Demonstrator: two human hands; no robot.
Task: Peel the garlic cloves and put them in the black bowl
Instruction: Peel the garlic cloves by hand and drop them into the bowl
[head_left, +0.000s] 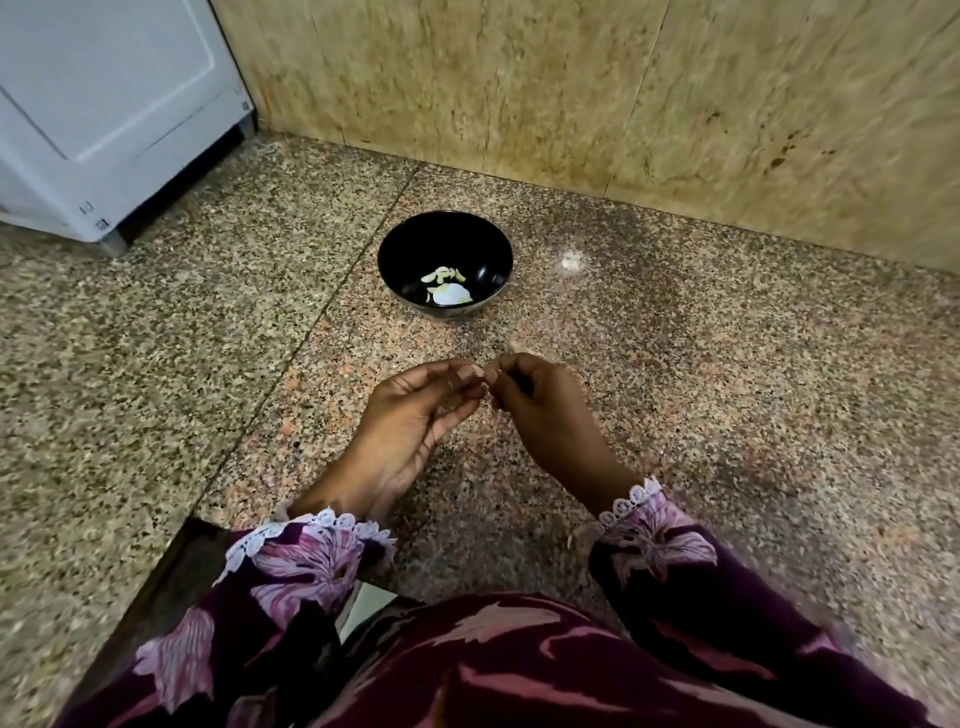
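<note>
Purple floral sleeves (311, 561) with white lace cuffs lie nearest; from the fingertips outward, both hands meet over the speckled granite counter (727, 389), pinching something tiny between them, too blurred to tell its long axis; left hand (415, 410) lies palm up, fingers loosely extended, thumb and forefinger pinching; right hand (540, 400) is knuckles up, fingers curled; black bowl (445, 262) sits at twelve o'clock from the hands, well apart, holding peeled garlic cloves (441, 275) lying flat, pointing various ways.
</note>
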